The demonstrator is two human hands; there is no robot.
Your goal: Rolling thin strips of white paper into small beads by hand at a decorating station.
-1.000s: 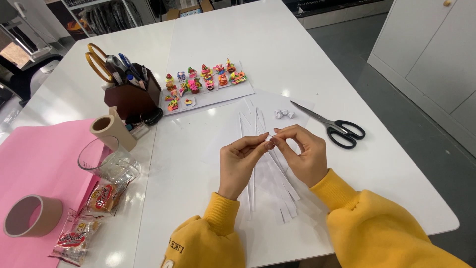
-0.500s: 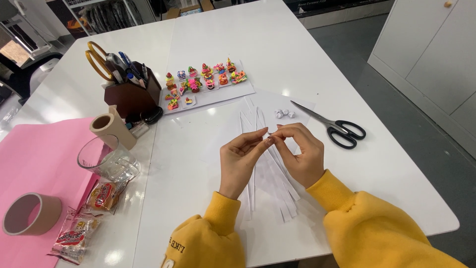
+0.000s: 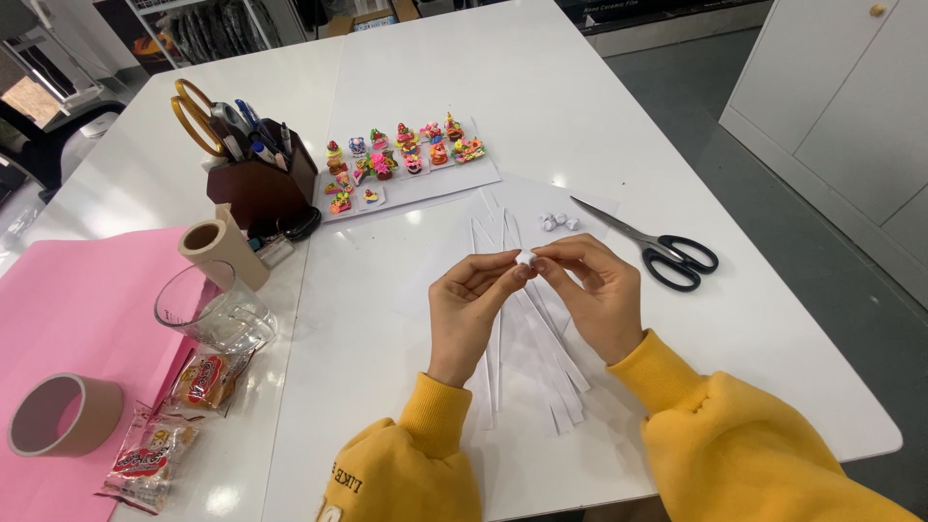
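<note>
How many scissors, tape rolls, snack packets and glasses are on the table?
Scissors: 2, black-handled scissors and gold-handled scissors in the holder
Tape rolls: 2, big tape roll, small tape roll
Snack packets: 2, and
Glasses: 1
Total: 7

scissors [image 3: 667,249] right of paper strips [image 3: 527,338]
</note>
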